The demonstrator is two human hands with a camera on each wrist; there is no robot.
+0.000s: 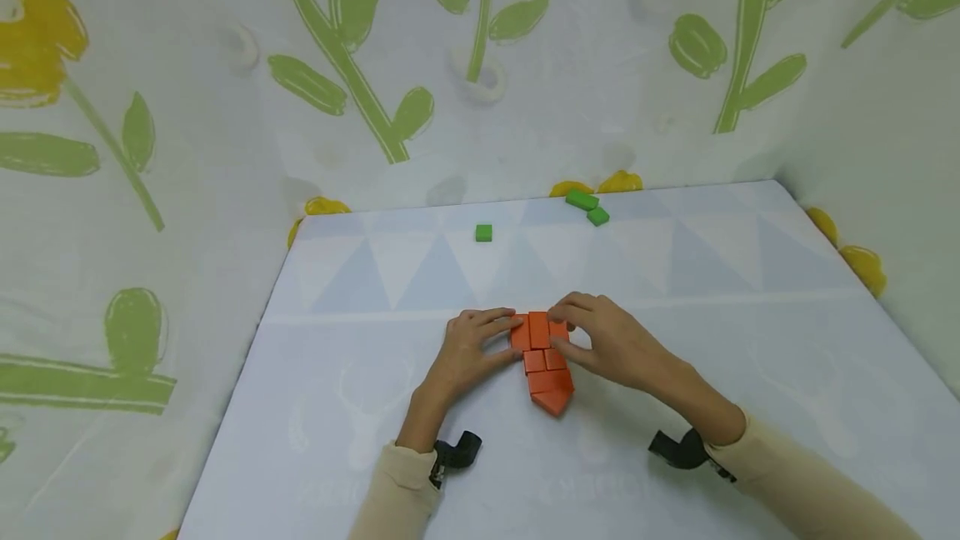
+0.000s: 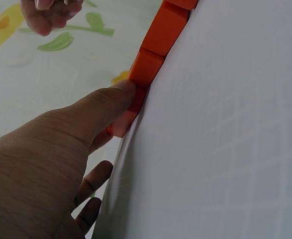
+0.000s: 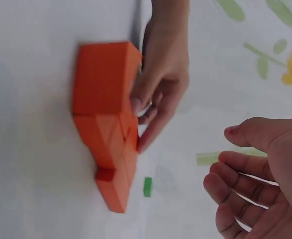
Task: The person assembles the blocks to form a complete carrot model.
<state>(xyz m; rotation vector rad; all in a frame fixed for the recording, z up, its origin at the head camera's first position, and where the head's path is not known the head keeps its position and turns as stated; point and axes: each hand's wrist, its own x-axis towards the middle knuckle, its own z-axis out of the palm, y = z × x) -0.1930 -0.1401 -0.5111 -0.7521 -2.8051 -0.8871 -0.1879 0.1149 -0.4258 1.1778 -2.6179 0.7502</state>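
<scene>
Several orange blocks lie together on the table in a flat, narrow shape, with a pointed block [image 1: 552, 402] at the near end. My left hand [image 1: 465, 350] pinches the orange block [image 1: 520, 333] at the far left of the shape between thumb and fingers. In the left wrist view the thumb [image 2: 108, 102] presses against the side of the orange row [image 2: 148, 67]. My right hand [image 1: 611, 342] hovers over the far right block [image 1: 558, 330]. From the right wrist view, its loosely bent fingers [image 3: 240, 164] are apart from the orange blocks [image 3: 103, 82] and hold nothing.
One small green block [image 1: 483, 233] stands beyond the orange shape. Two more green blocks, a longer one [image 1: 582, 200] and a short one [image 1: 597, 216], lie near the table's far edge. A flower-patterned cloth [image 1: 562, 132] hangs around the table [image 1: 360, 407].
</scene>
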